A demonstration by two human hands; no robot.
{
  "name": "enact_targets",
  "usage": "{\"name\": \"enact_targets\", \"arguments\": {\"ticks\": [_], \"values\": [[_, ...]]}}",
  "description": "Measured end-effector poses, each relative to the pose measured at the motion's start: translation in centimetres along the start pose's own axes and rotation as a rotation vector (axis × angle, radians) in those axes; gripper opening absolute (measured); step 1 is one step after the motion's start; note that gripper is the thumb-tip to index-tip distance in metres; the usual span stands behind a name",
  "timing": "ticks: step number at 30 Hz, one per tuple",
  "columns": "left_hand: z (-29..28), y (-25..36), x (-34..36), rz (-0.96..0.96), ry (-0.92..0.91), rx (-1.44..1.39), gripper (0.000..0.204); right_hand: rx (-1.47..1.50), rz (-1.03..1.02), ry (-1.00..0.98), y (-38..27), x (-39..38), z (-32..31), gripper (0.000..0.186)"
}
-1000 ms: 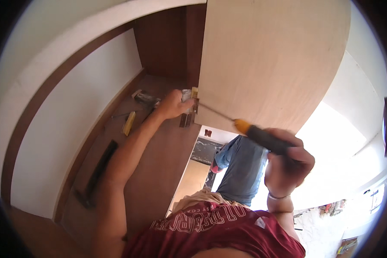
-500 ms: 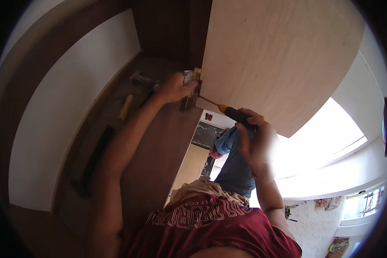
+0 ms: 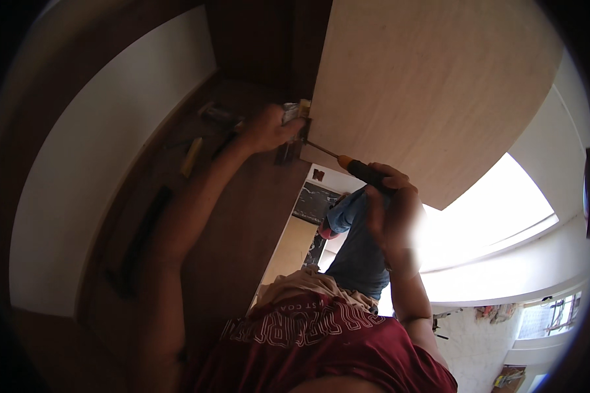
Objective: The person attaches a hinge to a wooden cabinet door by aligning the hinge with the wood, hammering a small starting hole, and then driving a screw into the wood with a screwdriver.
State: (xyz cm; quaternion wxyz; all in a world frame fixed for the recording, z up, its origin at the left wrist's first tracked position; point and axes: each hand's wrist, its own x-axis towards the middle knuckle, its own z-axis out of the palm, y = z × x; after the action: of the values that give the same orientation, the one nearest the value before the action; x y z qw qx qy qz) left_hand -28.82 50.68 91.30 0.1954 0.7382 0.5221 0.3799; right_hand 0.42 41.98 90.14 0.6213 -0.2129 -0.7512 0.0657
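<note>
My right hand (image 3: pixel 394 206) grips a screwdriver (image 3: pixel 360 171) by its black and yellow handle. Its thin shaft points up and left to a small dark metal fitting (image 3: pixel 305 131) at the lower left edge of a light wood panel (image 3: pixel 426 92). My left hand (image 3: pixel 267 131) is closed beside that fitting, thumb toward it. A shiny whitish piece (image 3: pixel 290 112) and a yellow bit (image 3: pixel 304 107) show past its fingers. What exactly these fingers hold is too small and blurred to tell.
On the dark brown board (image 3: pixel 242 216) to the left lie a yellow-handled tool (image 3: pixel 191 157), a long black object (image 3: pixel 141 239) and a blurred shiny packet (image 3: pixel 219 114). A white panel (image 3: pixel 105 150) borders it. Bright light falls through an opening (image 3: pixel 498 190) at right.
The view has shifted slightly, and the light panel looks darker. Both hands keep their places at the fitting and on the screwdriver, whose tip stays at the panel's edge.
</note>
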Motion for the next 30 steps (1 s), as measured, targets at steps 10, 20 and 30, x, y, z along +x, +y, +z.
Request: {"name": "enact_targets", "arguments": {"ticks": [10, 20, 30], "values": [[0.0, -0.1, 0.0, -0.016, -0.008, 0.043, 0.035, -0.005, -0.017, -0.007, -0.2, 0.3, 0.0, 0.035], [0.0, 0.1, -0.1, -0.022, -0.027, -0.016, 0.03, -0.04, -0.044, -0.039, -1.0, 1.0, 0.0, 0.031], [0.2, -0.2, 0.2, 0.005, -0.025, -0.029, 0.032, -0.114, -0.13, -0.134, -2.0, 2.1, -0.4, 0.029]]}}
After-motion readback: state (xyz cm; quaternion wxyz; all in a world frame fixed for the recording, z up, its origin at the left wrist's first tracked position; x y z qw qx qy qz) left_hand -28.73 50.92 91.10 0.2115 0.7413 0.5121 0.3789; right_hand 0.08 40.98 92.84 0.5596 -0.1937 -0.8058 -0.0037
